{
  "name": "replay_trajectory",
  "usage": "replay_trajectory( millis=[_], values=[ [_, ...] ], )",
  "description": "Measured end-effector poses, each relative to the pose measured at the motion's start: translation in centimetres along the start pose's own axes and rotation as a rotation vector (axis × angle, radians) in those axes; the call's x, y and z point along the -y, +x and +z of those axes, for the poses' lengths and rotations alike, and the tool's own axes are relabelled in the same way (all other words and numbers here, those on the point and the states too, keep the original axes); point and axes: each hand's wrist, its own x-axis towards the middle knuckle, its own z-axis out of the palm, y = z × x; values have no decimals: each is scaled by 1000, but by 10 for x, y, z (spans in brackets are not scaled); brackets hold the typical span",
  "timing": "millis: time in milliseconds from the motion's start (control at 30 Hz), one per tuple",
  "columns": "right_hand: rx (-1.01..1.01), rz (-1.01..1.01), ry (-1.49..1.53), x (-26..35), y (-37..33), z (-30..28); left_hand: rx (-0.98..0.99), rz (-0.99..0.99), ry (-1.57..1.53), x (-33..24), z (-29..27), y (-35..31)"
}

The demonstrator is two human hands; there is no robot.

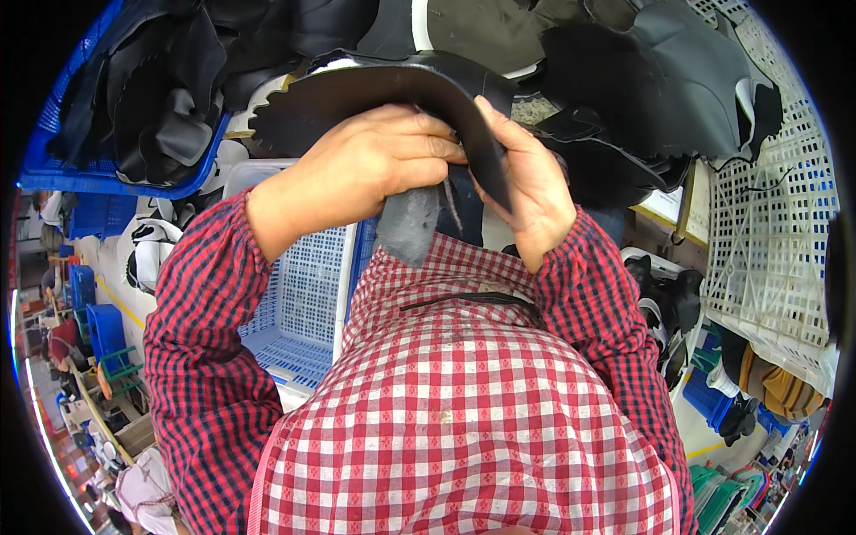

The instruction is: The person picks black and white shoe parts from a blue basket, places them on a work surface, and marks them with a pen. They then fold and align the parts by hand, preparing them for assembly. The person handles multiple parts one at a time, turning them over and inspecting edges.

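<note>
A black, leather-like shoe piece [357, 94] with a jagged left edge is bent in an arch between my two hands. My left hand [392, 153] is closed, its curled fingers pressed against the underside of the arch. From below that hand hangs a grey, fuzzy flap [410, 227]; whether it belongs to the black piece I cannot tell. My right hand [533, 183] grips the piece's right end, thumb on the far side and fingers partly hidden behind it.
Heaps of black cut pieces [642, 80] cover the far side. A blue crate [116, 183] with more pieces stands far left, a white basket [308, 276] under my left forearm. At right are a tall white crate [758, 241] and dark shoe parts [664, 299].
</note>
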Motion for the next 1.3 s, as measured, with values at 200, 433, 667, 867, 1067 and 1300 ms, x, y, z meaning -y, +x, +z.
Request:
replay_trajectory(
  millis=[200, 433, 667, 867, 1067, 1300],
  values=[
    [367, -348, -194, 22, -33, 26, 287, -114, 283, -53, -6, -2],
    [54, -450, -406, -5, -3, 26, -494, -279, 706, -63, -30, 18],
    [45, -450, -583, -35, 11, -18, -440, -612, -54, -38, 25, -25],
    [23, -404, -447, -38, 19, -14, -1119, -1171, -1634, -44, 79, -32],
    [66, -415, -585, -43, 12, -9, -831, -787, -243, -24, 51, -58],
    [19, -322, -397, -49, 9, -5, -1257, -879, -1899, -35, 100, -34]
  ],
)
